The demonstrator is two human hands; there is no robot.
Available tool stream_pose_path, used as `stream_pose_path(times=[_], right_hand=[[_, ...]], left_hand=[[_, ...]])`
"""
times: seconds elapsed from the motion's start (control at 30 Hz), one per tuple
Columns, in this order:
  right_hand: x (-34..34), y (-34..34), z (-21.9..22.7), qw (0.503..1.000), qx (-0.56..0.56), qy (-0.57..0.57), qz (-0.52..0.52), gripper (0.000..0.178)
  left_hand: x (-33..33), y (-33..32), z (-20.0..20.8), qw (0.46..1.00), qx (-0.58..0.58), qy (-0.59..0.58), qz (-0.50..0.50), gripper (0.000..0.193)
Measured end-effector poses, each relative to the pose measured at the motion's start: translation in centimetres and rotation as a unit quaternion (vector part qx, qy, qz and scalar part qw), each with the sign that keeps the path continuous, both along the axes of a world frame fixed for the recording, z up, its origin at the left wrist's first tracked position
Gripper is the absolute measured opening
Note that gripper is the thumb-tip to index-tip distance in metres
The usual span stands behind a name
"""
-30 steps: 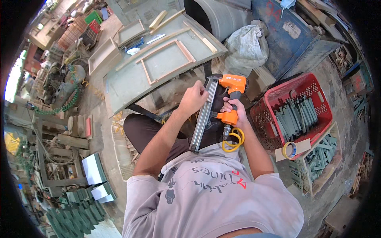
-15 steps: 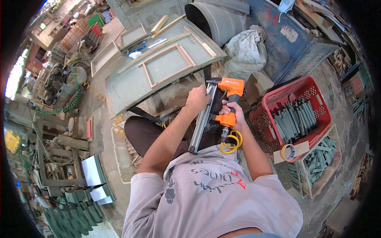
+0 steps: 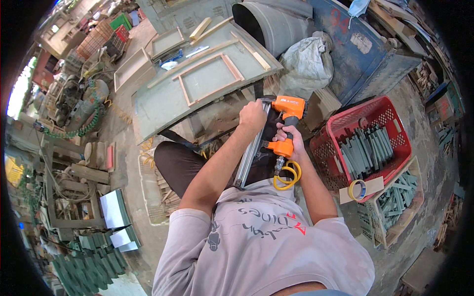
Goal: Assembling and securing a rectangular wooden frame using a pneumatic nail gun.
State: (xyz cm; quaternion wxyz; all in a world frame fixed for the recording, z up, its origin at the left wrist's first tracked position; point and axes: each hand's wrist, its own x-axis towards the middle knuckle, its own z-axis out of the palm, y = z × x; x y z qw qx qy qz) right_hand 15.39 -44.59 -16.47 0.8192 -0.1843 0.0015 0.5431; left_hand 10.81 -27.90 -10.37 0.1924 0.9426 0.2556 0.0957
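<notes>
Across my lap lies an orange nail gun (image 3: pixel 289 104) with a long silver magazine (image 3: pixel 248 159) slanting down toward my shirt. My right hand (image 3: pixel 292 136) wraps round its black grip. A short yellow air hose (image 3: pixel 295 181) loops from the fitting at the handle's lower end. At the nose end of the magazine, my left hand (image 3: pixel 253 116) is closed in a fist-like hold against the metal; its fingertips are mostly hidden.
Ahead stands a worktable (image 3: pixel 153 116) bearing a thin wooden frame (image 3: pixel 183 90) and loose strips. To my right, a red crate (image 3: pixel 321 148) holds green-grey strips, with a tape roll (image 3: pixel 356 190) on cardboard beside it. A white sack (image 3: pixel 306 66) rests behind.
My left hand has shifted slightly right and up, covering more of the magazine's nose end. My right hand keeps its hold on the grip.
</notes>
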Motion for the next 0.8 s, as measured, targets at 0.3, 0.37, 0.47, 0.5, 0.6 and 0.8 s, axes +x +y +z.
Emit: stream_pose_path(times=[0.3,0.37,0.47,0.5,0.6,0.8], right_hand=[[0.3,-0.9,0.3,0.998,0.031,0.051,0.005,0.021],[0.1,-1.2,0.2,0.996,0.055,0.075,0.010,0.021],[0.0,-1.0,0.5,0.993,0.067,0.097,-0.018,0.021],[0.0,-0.8,0.6,0.993,0.067,0.096,-0.017,0.021],[0.1,-0.6,0.6,0.993,0.064,0.097,-0.025,0.022],[0.4,-0.3,0.3,0.992,0.070,0.099,-0.030,0.022]], left_hand=[[-4.4,1.0,0.3,0.982,-0.064,-0.177,-0.024,0.026],[-7.7,0.2,0.7,0.978,-0.114,-0.167,-0.043,0.032],[-13.4,-3.2,3.6,0.986,-0.148,-0.069,-0.022,0.042],[-14.9,-3.5,4.2,0.978,-0.208,-0.017,0.000,0.045],[-17.7,-3.9,2.9,0.928,-0.372,-0.012,0.024,0.051],[-20.3,-4.7,2.3,0.864,-0.495,-0.089,0.024,0.053]])
